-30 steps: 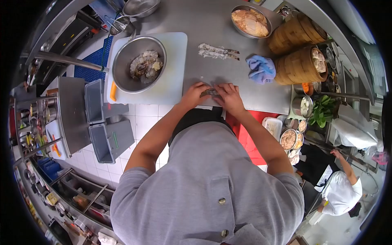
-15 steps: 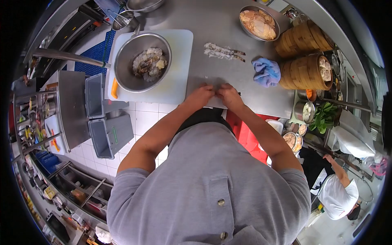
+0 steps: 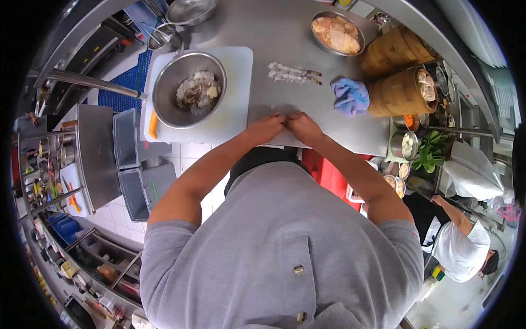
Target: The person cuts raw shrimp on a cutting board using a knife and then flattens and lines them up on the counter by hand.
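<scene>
My left hand (image 3: 268,129) and my right hand (image 3: 304,129) meet at the near edge of the steel counter (image 3: 329,131), fingers curled and pinched together. What lies between their fingertips is too hidden to make out. Left of them, a steel bowl (image 3: 164,98) with raw shrimp (image 3: 198,92) stands on a white cutting board (image 3: 238,82), beside a yellow-orange handle (image 3: 153,126). Beyond my hands, peeled shrimp (image 3: 293,73) lie stretched out in a row on the bare metal. A crumpled blue cloth (image 3: 350,97) sits to the right.
Two bamboo steamers (image 3: 399,93) stand at the right, near a bowl of raw meat (image 3: 336,34). Small food containers and leafy greens (image 3: 431,151) are below them. Another person (image 3: 460,249) in a white shirt is at the lower right. Grey bins (image 3: 126,137) stand at the left.
The dark shrimp that showed between my hands a second ago is now hidden. My fingers have drawn closer together and curled in more tightly. The co-worker has shifted slightly.
</scene>
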The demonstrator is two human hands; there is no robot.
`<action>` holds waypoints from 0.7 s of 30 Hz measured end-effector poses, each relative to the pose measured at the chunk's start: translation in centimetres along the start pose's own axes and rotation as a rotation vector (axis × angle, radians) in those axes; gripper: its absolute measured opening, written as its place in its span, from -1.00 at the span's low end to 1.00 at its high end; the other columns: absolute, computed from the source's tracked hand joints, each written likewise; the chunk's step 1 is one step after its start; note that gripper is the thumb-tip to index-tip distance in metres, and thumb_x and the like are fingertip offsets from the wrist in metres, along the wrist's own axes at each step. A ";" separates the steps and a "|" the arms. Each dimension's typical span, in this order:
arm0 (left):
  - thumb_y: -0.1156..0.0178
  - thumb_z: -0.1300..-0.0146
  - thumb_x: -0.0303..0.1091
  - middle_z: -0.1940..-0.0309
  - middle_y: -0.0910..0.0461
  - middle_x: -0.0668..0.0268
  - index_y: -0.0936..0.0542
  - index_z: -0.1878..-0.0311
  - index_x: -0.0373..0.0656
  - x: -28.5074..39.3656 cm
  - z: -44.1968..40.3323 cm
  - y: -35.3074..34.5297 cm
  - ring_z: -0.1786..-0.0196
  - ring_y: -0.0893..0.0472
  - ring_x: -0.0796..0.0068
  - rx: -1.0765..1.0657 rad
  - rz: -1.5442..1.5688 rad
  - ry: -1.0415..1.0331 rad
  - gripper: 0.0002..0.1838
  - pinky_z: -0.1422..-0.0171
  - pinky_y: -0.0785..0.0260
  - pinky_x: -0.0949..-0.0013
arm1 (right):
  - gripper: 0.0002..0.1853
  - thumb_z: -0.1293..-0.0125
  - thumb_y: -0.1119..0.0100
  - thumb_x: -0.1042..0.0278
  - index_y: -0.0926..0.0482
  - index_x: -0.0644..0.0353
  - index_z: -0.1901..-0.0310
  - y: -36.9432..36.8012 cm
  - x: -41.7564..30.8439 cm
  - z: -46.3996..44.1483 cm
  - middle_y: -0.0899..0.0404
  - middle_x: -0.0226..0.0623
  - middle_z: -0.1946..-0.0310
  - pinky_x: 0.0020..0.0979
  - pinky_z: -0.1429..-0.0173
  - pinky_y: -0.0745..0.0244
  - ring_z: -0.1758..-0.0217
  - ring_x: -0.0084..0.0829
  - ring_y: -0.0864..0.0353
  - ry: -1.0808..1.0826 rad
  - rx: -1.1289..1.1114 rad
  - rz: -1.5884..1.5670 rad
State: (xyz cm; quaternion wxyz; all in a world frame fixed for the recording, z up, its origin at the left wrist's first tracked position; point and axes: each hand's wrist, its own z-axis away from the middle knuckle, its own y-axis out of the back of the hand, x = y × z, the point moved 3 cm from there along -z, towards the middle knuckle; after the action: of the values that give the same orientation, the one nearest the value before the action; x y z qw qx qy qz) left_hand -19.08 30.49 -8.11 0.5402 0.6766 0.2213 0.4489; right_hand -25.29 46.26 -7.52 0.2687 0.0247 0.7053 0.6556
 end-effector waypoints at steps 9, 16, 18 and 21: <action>-0.46 -0.16 -0.32 0.05 -0.61 0.16 -0.70 -0.04 -0.18 -0.1 1.2 0.7 -0.05 -0.62 0.02 0.337 0.465 0.193 -0.63 -0.20 -0.52 0.09 | -0.81 -0.18 -0.41 0.34 -0.76 0.16 0.18 1.6 0.3 2.7 -0.68 -0.18 0.19 -0.13 -0.24 -0.51 0.02 -0.09 -0.64 -0.192 0.254 -0.176; -0.48 -0.10 -0.41 0.13 -0.61 0.19 -0.71 0.11 -0.18 -0.4 -0.6 -1.4 0.03 -0.65 0.06 0.266 0.532 0.247 -0.73 -0.11 -0.54 0.11 | -0.81 -0.18 -0.42 0.32 -0.76 0.16 0.19 0.3 1.3 2.1 -0.66 -0.19 0.22 -0.12 -0.16 -0.53 0.05 -0.11 -0.63 -0.154 0.139 -0.225; -0.48 -0.09 -0.43 0.16 -0.60 0.18 -0.70 0.11 -0.18 -0.1 -0.3 -1.1 0.05 -0.65 0.06 0.274 0.510 0.250 -0.72 -0.09 -0.54 0.10 | -0.82 -0.19 -0.41 0.31 -0.75 0.16 0.19 0.0 0.9 2.4 -0.65 -0.19 0.24 -0.11 -0.13 -0.55 0.06 -0.11 -0.63 -0.201 0.147 -0.233; -0.48 -0.08 -0.46 0.18 -0.59 0.17 -0.68 0.10 -0.19 -0.1 0.0 -0.6 0.07 -0.64 0.04 0.344 0.485 0.259 -0.70 -0.08 -0.53 0.09 | -0.84 -0.23 -0.38 0.33 -0.73 0.17 0.19 2.3 -0.1 1.8 -0.63 -0.19 0.26 -0.11 -0.08 -0.57 0.07 -0.09 -0.63 -0.171 0.214 -0.365</action>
State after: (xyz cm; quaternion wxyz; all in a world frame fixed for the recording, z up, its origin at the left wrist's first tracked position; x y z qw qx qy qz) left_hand -19.07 30.60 -8.74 0.2624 0.7284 0.1931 0.6027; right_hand -25.24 48.19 -5.30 0.4378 -0.0196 0.7380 0.5131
